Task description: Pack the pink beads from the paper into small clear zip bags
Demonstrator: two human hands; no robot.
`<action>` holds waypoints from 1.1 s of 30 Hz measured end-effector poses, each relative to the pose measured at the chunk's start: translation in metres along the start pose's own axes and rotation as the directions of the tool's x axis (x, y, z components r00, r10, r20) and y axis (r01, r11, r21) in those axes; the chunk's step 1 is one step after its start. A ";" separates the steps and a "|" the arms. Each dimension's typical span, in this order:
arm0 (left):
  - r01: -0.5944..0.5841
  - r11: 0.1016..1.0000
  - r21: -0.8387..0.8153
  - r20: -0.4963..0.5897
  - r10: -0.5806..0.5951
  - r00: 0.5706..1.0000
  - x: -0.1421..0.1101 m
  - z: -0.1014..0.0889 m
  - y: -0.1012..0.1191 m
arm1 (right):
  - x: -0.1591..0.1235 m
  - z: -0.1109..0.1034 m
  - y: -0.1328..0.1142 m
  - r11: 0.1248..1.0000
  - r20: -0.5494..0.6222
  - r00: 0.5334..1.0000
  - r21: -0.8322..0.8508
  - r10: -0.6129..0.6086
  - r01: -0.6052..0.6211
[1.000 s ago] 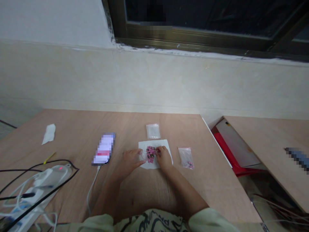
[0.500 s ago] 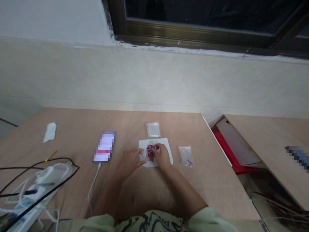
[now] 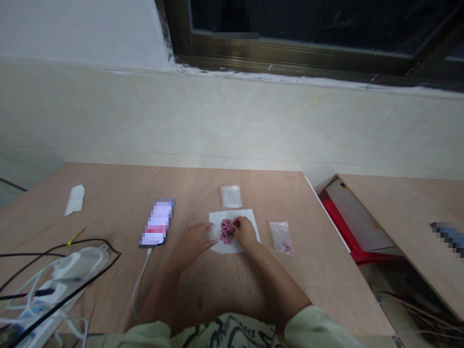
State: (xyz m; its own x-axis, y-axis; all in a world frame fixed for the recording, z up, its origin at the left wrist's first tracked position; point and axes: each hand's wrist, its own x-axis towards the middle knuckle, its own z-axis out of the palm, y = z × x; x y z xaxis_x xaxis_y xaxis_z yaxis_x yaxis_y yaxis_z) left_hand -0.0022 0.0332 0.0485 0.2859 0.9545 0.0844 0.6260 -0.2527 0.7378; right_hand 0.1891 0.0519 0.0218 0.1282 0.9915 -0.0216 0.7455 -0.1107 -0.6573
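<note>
On the pale wooden tabletop [image 3: 108,193], both forearms reach forward from pale green sleeves [image 3: 315,328] and converge on a flat sheet of white paper [image 3: 226,215]. At the middle of the sheet sits a tight cluster of small pink beads [image 3: 227,231]. The hands stay apart, with the cluster between them. The left hand [image 3: 194,241] lies palm down and angled inward, its fingers stretched toward the cluster's left side, where a small clear plastic piece [image 3: 215,232] catches the light (it is too small and glossy to identify with any confidence). The right hand [image 3: 245,233] is curled and knuckles-up, its fingertips [image 3: 237,223] pressed down at the cluster's upper right edge; whether they are pinching a bead is hard to tell from this height.

Just above the paper lies a clear resealable plastic bag [image 3: 231,196], and to its right a second clear bag [image 3: 281,237] with a few pink beads gathered in its lower corner. Left of the hands is a smartphone [image 3: 156,223], its screen blurred out, with a white charging cable [image 3: 139,285] trailing toward the near edge. Farther left are a white power strip [image 3: 61,285] tangled with black and white cords and a folded white tissue [image 3: 75,200].
</note>
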 end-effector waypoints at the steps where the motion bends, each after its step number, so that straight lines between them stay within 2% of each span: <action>1: 0.002 1.000 0.019 0.010 -0.002 1.000 0.001 0.000 0.001 | 0.000 -0.001 0.000 1.000 -0.009 1.000 0.010 0.004 -0.004; 5: 0.003 0.997 0.071 0.039 -0.006 0.999 0.002 0.002 0.005 | -0.009 -0.010 -0.014 0.982 -0.057 0.998 0.188 0.024 -0.013; 8: -0.004 0.995 0.100 0.052 -0.002 0.999 0.001 0.005 0.009 | -0.022 -0.015 -0.031 0.919 0.004 0.999 0.393 -0.044 0.039; 10: -0.007 0.994 0.109 0.060 0.001 0.998 0.000 0.006 0.010 | -0.029 -0.016 -0.035 0.896 0.021 0.996 0.439 -0.084 0.066; 12: 0.001 0.994 0.113 0.058 -0.007 0.998 -0.002 0.006 0.011 | -0.031 -0.014 -0.031 0.927 -0.040 0.997 0.369 -0.058 0.069; 15: 0.018 0.994 0.110 0.046 -0.024 0.999 -0.006 0.004 0.012 | -0.028 -0.010 -0.013 0.986 -0.119 0.993 0.161 -0.013 0.032; 19: 0.030 0.995 0.096 0.047 -0.035 0.998 -0.009 0.000 0.014 | -0.022 -0.004 0.006 0.999 -0.050 0.998 0.032 -0.027 0.028; 23: 0.024 0.997 0.078 0.040 -0.027 0.999 -0.009 0.001 0.009 | -0.020 -0.002 0.007 0.999 -0.042 0.999 0.035 -0.028 0.029; 26: -0.008 0.997 0.079 0.023 0.007 1.000 -0.006 0.003 0.005 | -0.022 -0.010 -0.004 0.992 -0.067 0.997 0.120 -0.026 0.034; 30: -0.054 0.996 0.074 0.028 0.052 0.998 0.000 0.006 0.009 | -0.034 -0.024 -0.031 0.948 -0.047 0.983 0.261 -0.178 0.184; 33: -0.068 0.997 0.024 0.033 0.067 0.997 0.002 0.009 0.016 | -0.044 -0.027 -0.047 0.935 -0.023 0.973 0.272 -0.231 0.229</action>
State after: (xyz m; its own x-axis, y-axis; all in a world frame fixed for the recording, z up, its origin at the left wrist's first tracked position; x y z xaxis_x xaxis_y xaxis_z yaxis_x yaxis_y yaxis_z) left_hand 0.0149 0.0292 0.0550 0.3510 0.9297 0.1118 0.6225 -0.3209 0.7139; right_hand 0.1664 0.0116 0.0739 -0.0326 0.9884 0.1485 0.5479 0.1419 -0.8244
